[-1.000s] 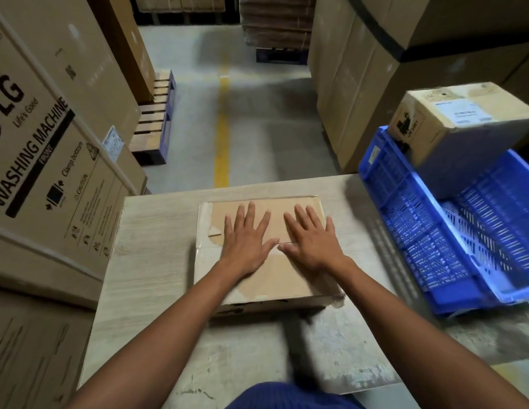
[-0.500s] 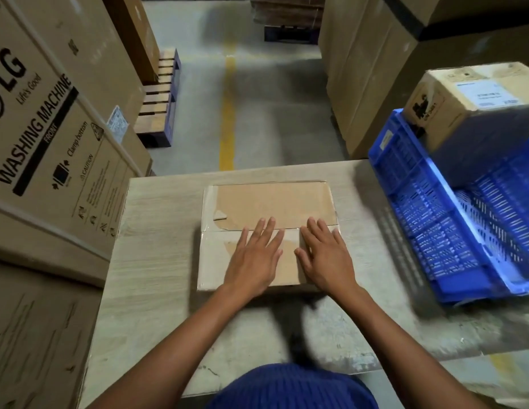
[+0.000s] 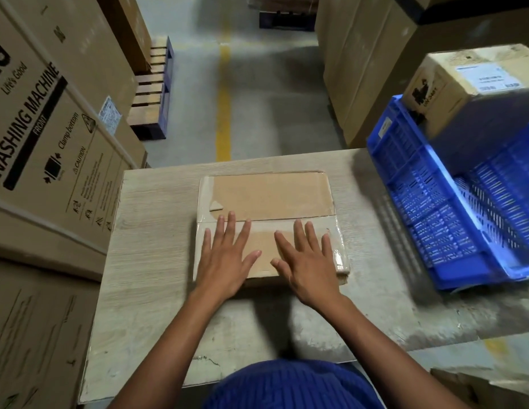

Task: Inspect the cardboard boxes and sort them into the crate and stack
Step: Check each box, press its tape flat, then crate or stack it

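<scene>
A flat cardboard box (image 3: 269, 199), taped along its edges, lies on the wooden table (image 3: 151, 249) in front of me. My left hand (image 3: 224, 258) rests palm down on the box's near half with fingers spread. My right hand (image 3: 307, 261) lies flat beside it, also spread, on the same near half. Neither hand grips anything. A blue plastic crate (image 3: 428, 208) sits tilted at the table's right side. A taller cardboard box (image 3: 470, 87) with a white label stands in its far end.
Large washing machine cartons (image 3: 47, 134) stand close on the left. More big cartons (image 3: 369, 63) rise at the back right. A pallet (image 3: 154, 93) lies on the concrete floor beyond the table, next to a yellow floor line (image 3: 224, 104).
Both hands have slid from the box's middle toward its near edge and spread wider apart. The box has stayed in place on the table.
</scene>
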The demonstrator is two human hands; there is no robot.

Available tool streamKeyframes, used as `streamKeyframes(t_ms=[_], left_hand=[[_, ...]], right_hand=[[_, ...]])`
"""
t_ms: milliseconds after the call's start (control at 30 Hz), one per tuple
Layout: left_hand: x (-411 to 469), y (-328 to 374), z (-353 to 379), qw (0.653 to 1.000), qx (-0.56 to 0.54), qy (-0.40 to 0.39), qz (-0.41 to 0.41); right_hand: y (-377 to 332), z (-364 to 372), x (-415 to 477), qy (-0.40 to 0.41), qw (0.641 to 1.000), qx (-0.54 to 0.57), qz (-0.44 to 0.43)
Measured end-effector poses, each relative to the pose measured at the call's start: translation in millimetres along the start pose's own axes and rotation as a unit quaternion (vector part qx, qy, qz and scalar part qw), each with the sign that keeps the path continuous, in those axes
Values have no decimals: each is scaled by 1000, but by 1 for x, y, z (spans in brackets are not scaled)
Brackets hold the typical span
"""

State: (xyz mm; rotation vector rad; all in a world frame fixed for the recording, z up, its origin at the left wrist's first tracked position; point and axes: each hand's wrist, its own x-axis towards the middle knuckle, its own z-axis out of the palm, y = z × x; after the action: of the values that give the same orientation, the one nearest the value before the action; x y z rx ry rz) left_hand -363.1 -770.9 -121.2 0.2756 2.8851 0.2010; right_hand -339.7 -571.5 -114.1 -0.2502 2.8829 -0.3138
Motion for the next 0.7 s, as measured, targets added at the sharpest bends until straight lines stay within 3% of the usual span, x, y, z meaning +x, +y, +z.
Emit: streamKeyframes(t_ms=[167, 300, 533, 700], left_hand=[[7, 6, -9, 999, -35, -31, 10], [24, -3, -18, 998, -51, 21, 19], [41, -12, -22, 1000, 22, 9, 6], [69, -5, -39, 996, 0, 91, 2]], right_hand=[[-9, -5, 5, -27, 1000, -15, 0], [-12, -17, 28, -9, 998, -40, -44], [-10, -15, 54, -28, 995, -77, -64], [4, -48, 82, 21, 994, -91, -59]])
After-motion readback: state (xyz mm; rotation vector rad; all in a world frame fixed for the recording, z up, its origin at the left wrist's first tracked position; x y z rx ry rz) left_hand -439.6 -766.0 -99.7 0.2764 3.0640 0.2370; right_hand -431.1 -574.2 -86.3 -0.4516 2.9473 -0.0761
